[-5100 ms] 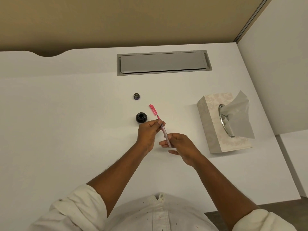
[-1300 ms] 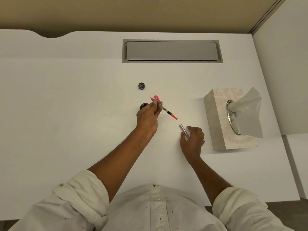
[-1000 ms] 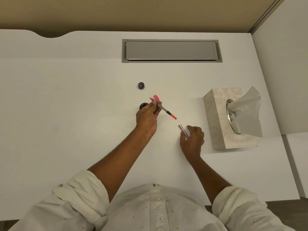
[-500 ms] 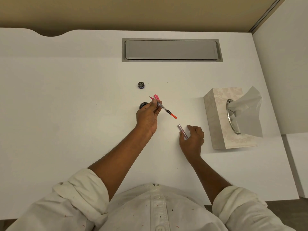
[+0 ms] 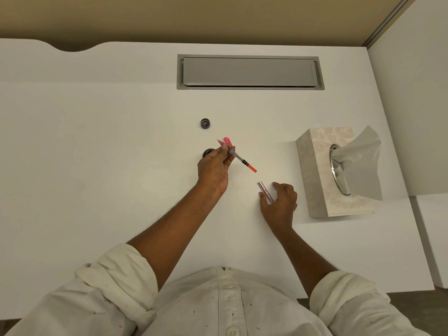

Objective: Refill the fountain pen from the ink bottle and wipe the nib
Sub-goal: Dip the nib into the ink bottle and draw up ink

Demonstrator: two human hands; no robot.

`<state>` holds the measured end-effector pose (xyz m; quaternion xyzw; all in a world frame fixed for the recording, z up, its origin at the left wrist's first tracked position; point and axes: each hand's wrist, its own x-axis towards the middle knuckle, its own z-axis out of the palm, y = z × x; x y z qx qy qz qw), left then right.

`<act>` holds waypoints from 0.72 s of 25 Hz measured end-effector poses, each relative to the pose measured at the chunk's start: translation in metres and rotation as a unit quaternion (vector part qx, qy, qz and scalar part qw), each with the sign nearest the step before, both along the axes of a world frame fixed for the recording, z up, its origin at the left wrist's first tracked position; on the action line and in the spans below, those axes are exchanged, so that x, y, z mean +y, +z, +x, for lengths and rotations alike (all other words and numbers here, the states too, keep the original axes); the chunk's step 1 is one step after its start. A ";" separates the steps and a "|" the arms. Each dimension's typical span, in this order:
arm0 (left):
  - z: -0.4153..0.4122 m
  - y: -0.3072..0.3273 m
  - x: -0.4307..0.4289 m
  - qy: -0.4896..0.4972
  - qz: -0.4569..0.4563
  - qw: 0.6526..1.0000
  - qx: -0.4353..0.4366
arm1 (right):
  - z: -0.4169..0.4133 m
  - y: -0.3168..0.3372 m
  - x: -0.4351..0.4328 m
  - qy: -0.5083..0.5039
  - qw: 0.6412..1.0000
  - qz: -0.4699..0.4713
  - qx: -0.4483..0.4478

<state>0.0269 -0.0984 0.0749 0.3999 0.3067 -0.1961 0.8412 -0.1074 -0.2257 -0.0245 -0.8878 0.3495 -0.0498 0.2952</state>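
Note:
My left hand (image 5: 213, 169) grips the pen's front section (image 5: 238, 158), a clear converter with an orange end knob; the pink nib end points up-left, just above the open ink bottle (image 5: 208, 152), which the hand partly hides. A pink pen cap (image 5: 227, 141) lies on the desk behind the fingers. My right hand (image 5: 280, 203) rests low on the desk with its fingers around the metallic pink pen barrel (image 5: 264, 189), which lies against the desktop. The bottle's dark lid (image 5: 205, 123) sits farther back.
A tissue box (image 5: 317, 180) with a tissue (image 5: 358, 163) pulled up stands to the right of my right hand. A grey cable hatch (image 5: 249, 72) is set into the white desk (image 5: 97, 141) at the back. A partition wall rises on the right.
The pen has been taken apart since five seconds ago: the left hand keeps the nib section by the bottle, the right has lowered the barrel to the desk. Hardly any movement in the last second.

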 end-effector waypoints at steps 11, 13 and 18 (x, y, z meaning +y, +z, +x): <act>0.003 0.000 -0.001 0.003 -0.015 1.000 -0.003 | 0.003 0.020 0.003 -0.031 0.998 0.010 -0.060; 0.003 0.001 -0.001 0.006 -0.029 1.000 0.002 | 0.009 0.043 0.009 -0.035 0.986 0.011 -0.164; -0.002 0.004 -0.003 0.030 -0.098 0.995 0.015 | 0.038 0.109 0.037 -0.023 0.930 0.321 -0.179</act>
